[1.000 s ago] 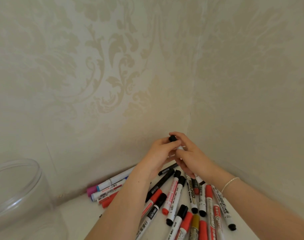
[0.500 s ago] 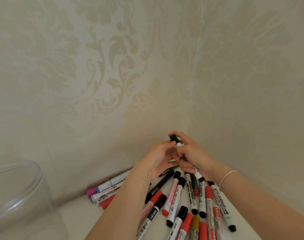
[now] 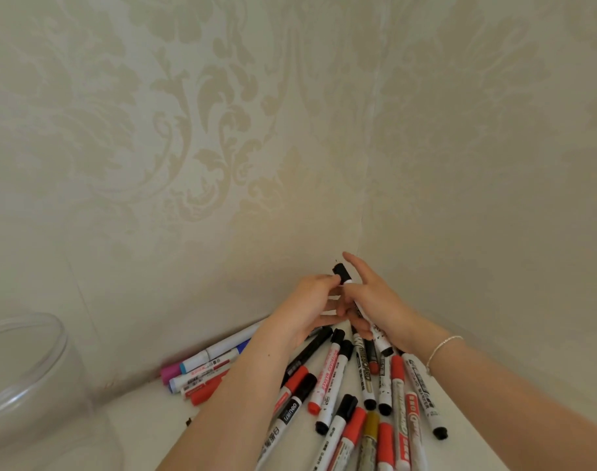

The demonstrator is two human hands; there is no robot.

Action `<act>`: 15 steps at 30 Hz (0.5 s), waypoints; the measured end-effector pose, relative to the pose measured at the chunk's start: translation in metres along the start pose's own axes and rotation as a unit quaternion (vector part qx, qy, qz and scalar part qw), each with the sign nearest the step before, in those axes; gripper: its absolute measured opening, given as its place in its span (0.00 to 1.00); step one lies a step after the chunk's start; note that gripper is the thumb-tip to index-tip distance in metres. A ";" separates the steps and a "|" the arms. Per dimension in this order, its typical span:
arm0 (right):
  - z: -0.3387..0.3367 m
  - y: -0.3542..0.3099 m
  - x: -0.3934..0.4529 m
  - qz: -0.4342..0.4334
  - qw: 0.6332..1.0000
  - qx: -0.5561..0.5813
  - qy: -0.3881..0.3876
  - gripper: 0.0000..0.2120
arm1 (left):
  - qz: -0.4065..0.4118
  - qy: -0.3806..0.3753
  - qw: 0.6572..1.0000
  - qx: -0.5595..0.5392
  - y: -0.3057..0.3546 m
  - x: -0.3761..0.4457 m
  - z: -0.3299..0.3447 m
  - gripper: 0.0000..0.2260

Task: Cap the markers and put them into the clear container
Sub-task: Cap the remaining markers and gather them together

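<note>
Hands together as before, left (image 3: 312, 297) pinching black cap (image 3: 342, 272), right (image 3: 375, 300) gripping marker (image 3: 372, 326), forefinger now straightened.

My left hand (image 3: 310, 300) curls, fingertips pinching together. My right hand (image 3: 375, 300) grips below, index finger stretched up, both forearms reaching forward.

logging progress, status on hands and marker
Left hand pinching black cap; right hand gripping white-barrelled marker. Clear plastic container far left, path unobstructed.

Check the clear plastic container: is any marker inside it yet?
No, the clear plastic container at left looks empty; the markers lie on the white surface.
</note>
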State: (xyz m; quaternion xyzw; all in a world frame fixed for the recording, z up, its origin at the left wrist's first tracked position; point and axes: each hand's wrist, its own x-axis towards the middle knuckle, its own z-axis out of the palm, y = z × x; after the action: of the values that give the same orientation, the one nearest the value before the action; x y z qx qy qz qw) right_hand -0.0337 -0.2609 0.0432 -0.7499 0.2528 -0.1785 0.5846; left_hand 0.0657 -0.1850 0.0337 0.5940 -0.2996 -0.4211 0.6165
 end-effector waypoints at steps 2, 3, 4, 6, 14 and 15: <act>-0.013 0.005 -0.007 0.013 0.998 -0.048 0.037 0.27 | 0.009 0.027 0.997 0.069 0.003 -0.002 0.006 0.14; -0.022 0.007 -0.011 0.020 0.994 -0.080 0.067 0.23 | 0.019 0.038 0.993 0.113 0.005 -0.004 0.009 0.14; -0.032 0.011 -0.016 0.029 0.988 -0.113 0.097 0.19 | 0.033 0.044 0.987 0.153 0.006 -0.006 0.013 0.15; -0.055 0.019 -0.029 0.047 0.976 -0.164 0.138 0.13 | 0.066 0.036 0.973 0.220 0.007 -0.010 0.022 0.16; -0.101 0.035 -0.085 0.089 0.851 -0.488 0.173 0.05 | 0.093 -0.040 0.902 0.420 -0.025 -0.006 0.070 0.16; -0.097 0.035 -0.089 0.088 0.835 -0.518 0.164 0.06 | 0.090 -0.045 0.895 0.435 -0.028 -0.002 0.077 0.17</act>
State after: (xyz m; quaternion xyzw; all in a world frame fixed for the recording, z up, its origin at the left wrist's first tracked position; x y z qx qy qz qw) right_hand -0.1667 -0.2916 0.0361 -0.8773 0.4655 -0.0897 0.0745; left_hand -0.0067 -0.2182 0.0148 0.7539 -0.5322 -0.2178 0.3177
